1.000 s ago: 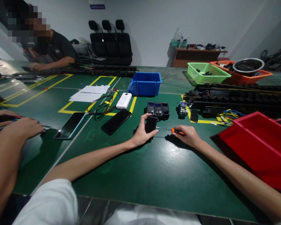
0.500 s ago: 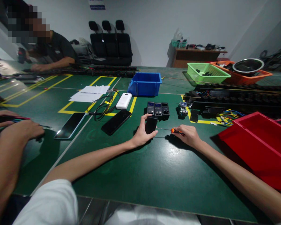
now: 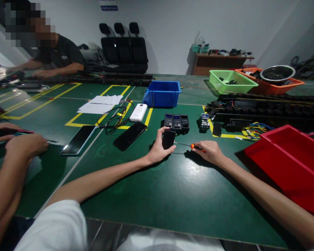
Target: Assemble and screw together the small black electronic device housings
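My left hand (image 3: 158, 149) grips a small black box-shaped device (image 3: 169, 139) between thumb and fingers, tilted up off the green table. My right hand (image 3: 211, 152) is closed around the orange-and-black handle of a screwdriver (image 3: 192, 146). The screwdriver's thin shaft points left, and its tip is at the right side of the black device; whether it sits in a screw is too small to tell. Just behind the device stand several similar black modules (image 3: 177, 122) in a row. To their right is a small module with exposed circuitry (image 3: 204, 122).
Left of me lie a black phone (image 3: 130, 136), a white power bank (image 3: 138, 112), cables and another phone (image 3: 78, 140). A blue bin (image 3: 164, 94) stands behind, a red bin (image 3: 290, 167) at right near my forearm. A co-worker's hands (image 3: 26, 146) work at far left.
My right hand and the screwdriver handle have shifted very slightly, while the tip stays at the device. My left hand holds still. The neighbouring co-worker's hand has moved a little.
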The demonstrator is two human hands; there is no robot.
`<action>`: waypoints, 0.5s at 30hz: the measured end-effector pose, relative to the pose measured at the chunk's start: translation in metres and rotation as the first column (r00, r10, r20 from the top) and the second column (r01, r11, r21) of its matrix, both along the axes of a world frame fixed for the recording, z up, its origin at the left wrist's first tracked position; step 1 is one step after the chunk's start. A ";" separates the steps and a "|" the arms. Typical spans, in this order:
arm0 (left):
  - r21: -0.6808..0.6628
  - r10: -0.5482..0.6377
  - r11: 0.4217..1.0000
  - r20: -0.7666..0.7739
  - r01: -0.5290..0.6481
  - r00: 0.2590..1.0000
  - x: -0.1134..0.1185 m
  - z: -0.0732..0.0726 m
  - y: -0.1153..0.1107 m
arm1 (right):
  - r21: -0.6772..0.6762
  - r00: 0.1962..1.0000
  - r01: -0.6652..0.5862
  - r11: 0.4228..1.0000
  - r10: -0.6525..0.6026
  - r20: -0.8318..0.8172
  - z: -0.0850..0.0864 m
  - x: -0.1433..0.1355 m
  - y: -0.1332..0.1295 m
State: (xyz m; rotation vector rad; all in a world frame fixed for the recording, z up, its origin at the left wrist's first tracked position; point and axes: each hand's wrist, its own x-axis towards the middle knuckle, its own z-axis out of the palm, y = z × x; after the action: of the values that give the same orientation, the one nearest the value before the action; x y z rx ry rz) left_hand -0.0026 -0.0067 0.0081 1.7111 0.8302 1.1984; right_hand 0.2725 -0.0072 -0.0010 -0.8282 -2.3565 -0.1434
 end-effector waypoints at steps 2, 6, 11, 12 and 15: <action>0.001 -0.002 1.000 0.004 0.002 1.000 0.000 0.000 0.000 | -0.010 1.000 0.003 1.000 -0.003 -0.005 0.000 0.000 0.000; 0.010 0.002 1.000 0.006 -0.002 1.000 0.000 0.001 -0.001 | -0.022 1.000 0.017 1.000 -0.017 -0.025 0.001 -0.002 -0.001; 0.007 0.004 1.000 -0.009 -0.003 1.000 0.000 0.001 -0.001 | -0.014 1.000 0.011 1.000 -0.011 -0.027 0.001 -0.002 -0.001; 0.005 0.006 1.000 -0.012 -0.005 1.000 -0.001 0.001 -0.001 | -0.012 1.000 0.010 1.000 -0.010 -0.025 0.001 -0.002 -0.001; -0.016 -0.002 1.000 -0.018 0.002 1.000 0.000 0.001 -0.001 | -0.006 1.000 0.009 1.000 -0.009 -0.021 0.000 -0.002 -0.001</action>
State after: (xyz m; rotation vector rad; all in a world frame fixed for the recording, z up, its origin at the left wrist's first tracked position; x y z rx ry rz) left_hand -0.0031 -0.0079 0.0095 1.7118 0.8463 1.1734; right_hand 0.2705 -0.0079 -0.0009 -0.8394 -2.3349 -0.1309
